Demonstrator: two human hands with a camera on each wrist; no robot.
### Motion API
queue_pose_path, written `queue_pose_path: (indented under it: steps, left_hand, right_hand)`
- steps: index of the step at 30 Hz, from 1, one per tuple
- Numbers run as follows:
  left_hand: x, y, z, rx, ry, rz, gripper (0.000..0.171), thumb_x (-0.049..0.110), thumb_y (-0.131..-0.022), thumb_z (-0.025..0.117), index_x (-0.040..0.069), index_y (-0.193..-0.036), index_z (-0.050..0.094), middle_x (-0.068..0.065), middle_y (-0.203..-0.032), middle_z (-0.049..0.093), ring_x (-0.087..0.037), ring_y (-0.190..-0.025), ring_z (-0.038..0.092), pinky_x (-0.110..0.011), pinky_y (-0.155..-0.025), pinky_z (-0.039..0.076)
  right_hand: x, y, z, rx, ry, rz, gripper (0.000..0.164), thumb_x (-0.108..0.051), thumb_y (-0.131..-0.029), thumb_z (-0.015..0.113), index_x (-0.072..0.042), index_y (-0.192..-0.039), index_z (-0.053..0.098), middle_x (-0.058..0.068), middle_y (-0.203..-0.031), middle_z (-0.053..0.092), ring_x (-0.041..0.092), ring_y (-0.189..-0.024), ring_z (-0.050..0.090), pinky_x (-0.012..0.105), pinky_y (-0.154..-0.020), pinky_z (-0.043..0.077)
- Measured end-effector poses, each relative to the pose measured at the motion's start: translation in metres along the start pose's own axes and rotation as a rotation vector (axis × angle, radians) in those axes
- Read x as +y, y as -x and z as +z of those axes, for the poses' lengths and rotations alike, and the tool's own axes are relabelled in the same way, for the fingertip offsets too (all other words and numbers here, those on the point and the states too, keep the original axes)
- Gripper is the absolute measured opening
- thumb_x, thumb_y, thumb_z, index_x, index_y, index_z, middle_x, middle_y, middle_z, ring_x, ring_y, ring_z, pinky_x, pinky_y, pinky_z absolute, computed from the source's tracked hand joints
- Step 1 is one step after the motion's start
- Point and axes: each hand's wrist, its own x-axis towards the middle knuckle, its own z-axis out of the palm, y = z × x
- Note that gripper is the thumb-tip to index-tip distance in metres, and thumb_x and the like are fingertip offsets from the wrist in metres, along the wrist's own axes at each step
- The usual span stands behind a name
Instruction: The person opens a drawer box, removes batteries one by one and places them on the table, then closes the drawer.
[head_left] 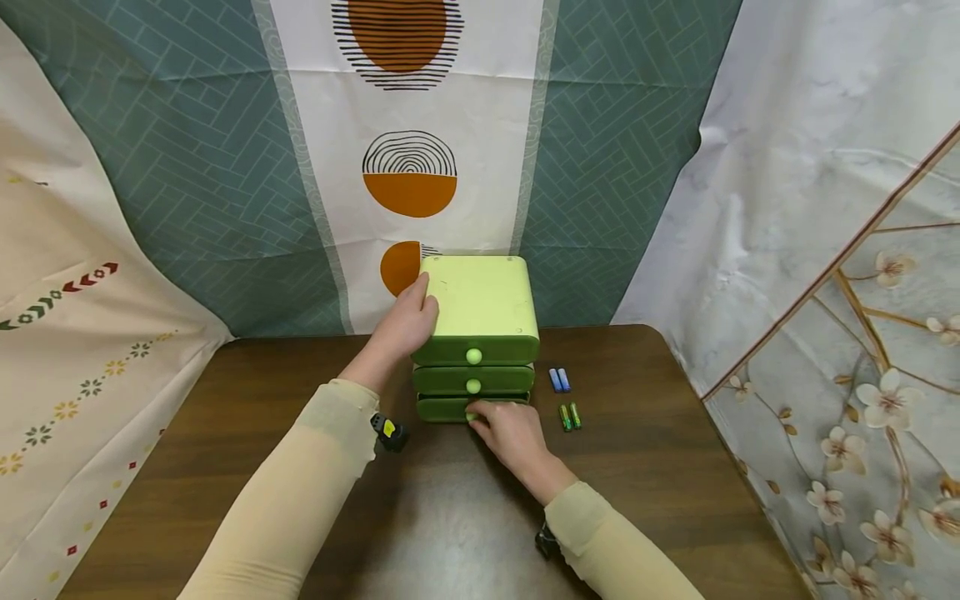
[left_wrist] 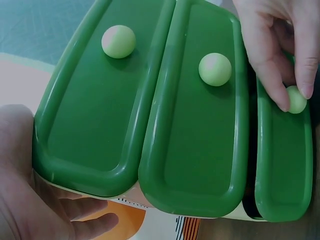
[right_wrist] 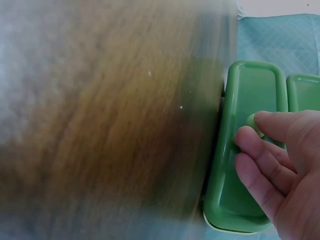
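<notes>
Green and boxy, the three-drawer cabinet (head_left: 483,296) stands on a brown surface (head_left: 637,483) directly before me. My left hand (head_left: 405,325) lies against its left side, fingers extended. My right hand (head_left: 512,430) pinches the round knob (left_wrist: 297,101) of the bottom drawer (head_left: 441,410), which sits slightly pulled out. Right of the cabinet lie two blue batteries (head_left: 555,381) and, nearer me, two green batteries (head_left: 566,418).

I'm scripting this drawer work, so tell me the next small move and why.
Probably ease the bottom drawer further out: the right hand pinches its knob, a dark gap suggests it is only slightly open, and the left hand rests against the side of the cabinet, which should help steady it.
</notes>
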Motion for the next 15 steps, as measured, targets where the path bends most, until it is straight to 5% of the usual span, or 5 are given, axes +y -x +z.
queue_pose_path:
  steps: [15]
  left_hand:
    - [-0.001, 0.001, 0.004, 0.044, -0.030, -0.015, 0.070, 0.037, -0.117, 0.027, 0.005, -0.178, 0.013, -0.015, -0.183, 0.016, -0.033, -0.168, 0.016, -0.052, -0.135, 0.016]
  right_hand:
    - [-0.006, 0.012, -0.007, -0.018, -0.001, -0.021, 0.016, -0.030, -0.099, 0.086, -0.028, -0.116, 0.086, -0.009, -0.101, 0.084, 0.015, -0.075, 0.077, 0.037, -0.055, 0.056]
